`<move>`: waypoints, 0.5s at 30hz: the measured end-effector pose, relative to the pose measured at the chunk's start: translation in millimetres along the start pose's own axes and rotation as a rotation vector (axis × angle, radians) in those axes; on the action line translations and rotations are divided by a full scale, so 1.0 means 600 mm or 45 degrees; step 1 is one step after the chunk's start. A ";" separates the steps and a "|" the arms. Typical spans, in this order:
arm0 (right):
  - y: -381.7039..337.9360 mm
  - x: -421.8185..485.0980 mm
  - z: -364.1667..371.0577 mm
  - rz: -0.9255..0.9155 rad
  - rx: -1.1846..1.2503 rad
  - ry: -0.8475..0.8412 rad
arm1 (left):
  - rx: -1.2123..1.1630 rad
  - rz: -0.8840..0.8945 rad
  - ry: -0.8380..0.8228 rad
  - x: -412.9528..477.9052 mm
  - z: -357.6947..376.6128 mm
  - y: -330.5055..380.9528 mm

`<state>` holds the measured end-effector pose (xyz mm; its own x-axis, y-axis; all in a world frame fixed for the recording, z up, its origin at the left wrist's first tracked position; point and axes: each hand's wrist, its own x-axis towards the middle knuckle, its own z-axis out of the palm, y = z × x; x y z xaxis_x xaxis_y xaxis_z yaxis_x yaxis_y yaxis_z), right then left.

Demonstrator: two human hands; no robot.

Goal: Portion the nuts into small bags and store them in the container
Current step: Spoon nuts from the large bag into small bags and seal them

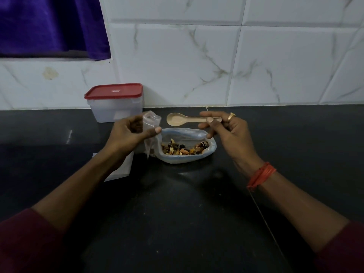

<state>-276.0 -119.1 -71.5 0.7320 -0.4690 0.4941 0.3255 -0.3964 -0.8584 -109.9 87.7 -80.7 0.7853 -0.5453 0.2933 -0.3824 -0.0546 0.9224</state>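
A small bag (151, 123) is pinched by the left hand (129, 133), a spoon (183, 119) gripped by the right hand (228, 131); nuts (183, 149) at six o'clock may be spilled past the bag's limp mouth.

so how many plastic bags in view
2: small bag in the left hand, big bag of nuts on the counter; pale stack under the left forearm may be more.

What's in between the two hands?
The head view shows the bowl of the spoon between the left hand and right hand, the open bag of nuts just below.
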 end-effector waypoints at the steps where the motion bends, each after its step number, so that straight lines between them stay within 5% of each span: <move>1: 0.001 0.001 -0.002 0.004 -0.027 0.031 | 0.021 0.015 0.052 0.001 -0.002 -0.001; 7: 0.019 -0.001 -0.012 -0.315 -0.690 0.002 | 0.190 0.085 -0.060 -0.004 0.001 -0.006; 15: 0.024 0.003 -0.016 -0.558 -0.994 -0.089 | 0.179 0.057 -0.082 -0.001 0.000 -0.007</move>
<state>-275.7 -133.3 -81.7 0.6807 -0.1102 0.7242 0.1037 -0.9642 -0.2441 -108.6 88.5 -84.9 0.7348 -0.6022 0.3120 -0.4841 -0.1434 0.8632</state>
